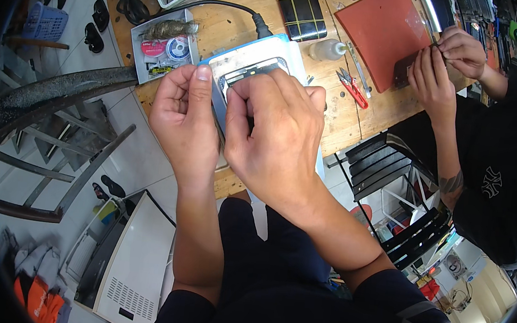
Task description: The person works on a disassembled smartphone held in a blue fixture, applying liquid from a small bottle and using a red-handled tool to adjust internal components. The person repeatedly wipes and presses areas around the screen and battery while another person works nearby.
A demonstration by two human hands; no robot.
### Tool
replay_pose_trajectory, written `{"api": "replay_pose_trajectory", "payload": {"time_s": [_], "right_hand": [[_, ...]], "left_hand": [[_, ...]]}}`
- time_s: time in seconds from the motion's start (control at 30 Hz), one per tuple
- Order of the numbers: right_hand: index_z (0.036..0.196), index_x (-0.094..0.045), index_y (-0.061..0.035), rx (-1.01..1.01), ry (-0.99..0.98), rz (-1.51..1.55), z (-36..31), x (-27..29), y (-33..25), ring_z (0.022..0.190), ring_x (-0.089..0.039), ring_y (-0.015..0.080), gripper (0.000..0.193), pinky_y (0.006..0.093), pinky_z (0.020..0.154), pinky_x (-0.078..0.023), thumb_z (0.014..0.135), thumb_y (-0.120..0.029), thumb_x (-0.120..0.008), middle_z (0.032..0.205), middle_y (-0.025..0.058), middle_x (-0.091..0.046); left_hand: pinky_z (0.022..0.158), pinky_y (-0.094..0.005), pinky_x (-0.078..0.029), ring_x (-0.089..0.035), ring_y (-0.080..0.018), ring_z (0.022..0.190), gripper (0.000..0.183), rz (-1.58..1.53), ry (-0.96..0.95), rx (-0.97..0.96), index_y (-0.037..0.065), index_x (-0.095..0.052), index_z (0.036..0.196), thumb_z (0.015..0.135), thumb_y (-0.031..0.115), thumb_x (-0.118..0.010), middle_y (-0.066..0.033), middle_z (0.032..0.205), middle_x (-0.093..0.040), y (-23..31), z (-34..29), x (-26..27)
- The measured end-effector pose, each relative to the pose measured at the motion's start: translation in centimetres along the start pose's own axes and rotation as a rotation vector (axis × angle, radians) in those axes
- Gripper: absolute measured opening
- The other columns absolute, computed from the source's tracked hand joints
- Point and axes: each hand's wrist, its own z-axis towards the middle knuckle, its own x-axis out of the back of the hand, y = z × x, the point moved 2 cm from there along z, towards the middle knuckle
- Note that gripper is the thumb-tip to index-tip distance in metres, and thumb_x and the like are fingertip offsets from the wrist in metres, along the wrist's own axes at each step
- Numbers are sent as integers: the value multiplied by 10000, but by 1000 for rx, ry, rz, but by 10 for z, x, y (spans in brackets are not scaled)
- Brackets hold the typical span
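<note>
My left hand [183, 120] is closed, with thumb and fingertips brought together; whatever may be between them is too small to see. Just right of it, my right hand [277, 132] has curled fingers, and its fingertips and anything in them are largely hidden behind the knuckles. Both hands are over a flat white and blue plate-like device [239, 55] at the table's near edge. On top of this device lies a small dark-framed part [248, 71], half covered by my right hand. A black cord [261, 26] runs to the device's far edge.
A white tray [133, 32] holds spools and a bundle of fibre. Right of the device are a squeeze bottle [328, 50], red-handled snips [356, 91] and a red-brown mat [380, 30]. Another person's hands [438, 73] work by the mat. A dark curved chair rail [59, 95] stands left.
</note>
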Motion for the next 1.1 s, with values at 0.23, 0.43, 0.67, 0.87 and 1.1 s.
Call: {"api": "replay_pose_trajectory", "payload": {"time_s": [0.23,0.43,0.67,0.87,1.1], "right_hand": [[837,-675,-91,31,-96,-70,7,14,2,699,-605,283,155,426,719,-331,833,-32,-819,762,63,-620],[830,-654,-83,130,-278,-110,-4,44,6,778,-586,293,119,454,768,-341,817,-56,-769,829,93,-598],[985,-755,-68,102,-108,22,-32,100,44,758,-588,259,185,393,718,-416,832,-4,-837,844,58,-634],[961,-777,12,-250,-377,376,-109,104,68,712,-627,169,21,305,640,-493,942,15,-784,824,81,-701],[1212,-783,21,-695,-435,996,-164,45,46,816,-666,91,220,294,711,-542,1054,-130,-761,962,72,-762]], "left_hand": [[727,-198,-462,-582,-28,828,97,49,-63,35,-12,-680,1115,1096,79,-705,4,963,-689,2,-17,11],[739,-207,-476,-597,-34,858,68,119,-120,131,-24,-671,1139,1079,2,-688,-10,978,-682,9,-74,28],[851,-244,-566,-686,-106,941,113,242,-93,93,-80,-711,1146,1034,-63,-712,-97,1070,-702,10,-131,42],[837,-249,-570,-690,-112,927,124,417,-119,13,-93,-756,1145,1030,-54,-732,-101,1070,-717,13,-161,43],[744,-275,-575,-704,-151,865,168,376,-11,82,-65,-777,1181,1018,-65,-737,-134,1078,-730,11,-184,29]]}}
